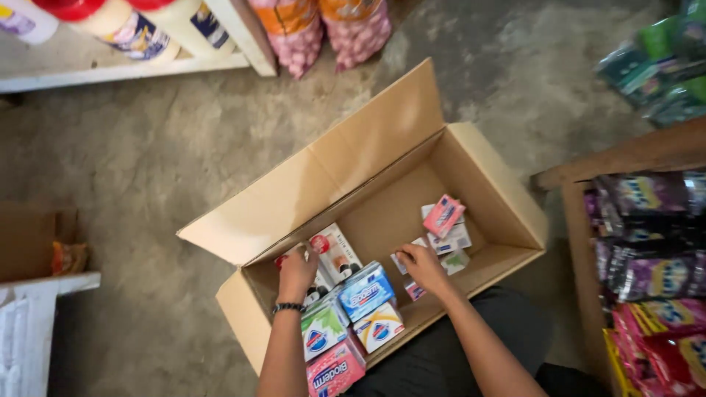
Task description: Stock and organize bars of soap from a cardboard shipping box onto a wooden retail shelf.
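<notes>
Both my hands are down inside the open cardboard box (482, 165) on the concrete floor. Left hand (297, 273), a dark beaded band at its wrist, rests with fingers curled on the white cartons with red caps (334, 254) at the box's left end; whether it grips one or only touches, I cannot tell. Right hand (421, 266) lies palm down on the box floor, fingers spread over small flat packets (412, 288), not clenched, nothing lifted.

Just beyond the right hand lies a loose cluster of small soap packets (450, 239), topped by a pink one (443, 215), tilted. Between my hands and nearer my body stand wrapped soap bars: a blue pack (365, 292), a white-and-orange pack (379, 328), a green pack (322, 332) and a pink pack (334, 370), packed touching one another.

Outside the box: hanging sachet strips (651, 257) to the right, mesh bags (323, 29) well ahead, bottles (136, 33) on a white shelf to the left.
</notes>
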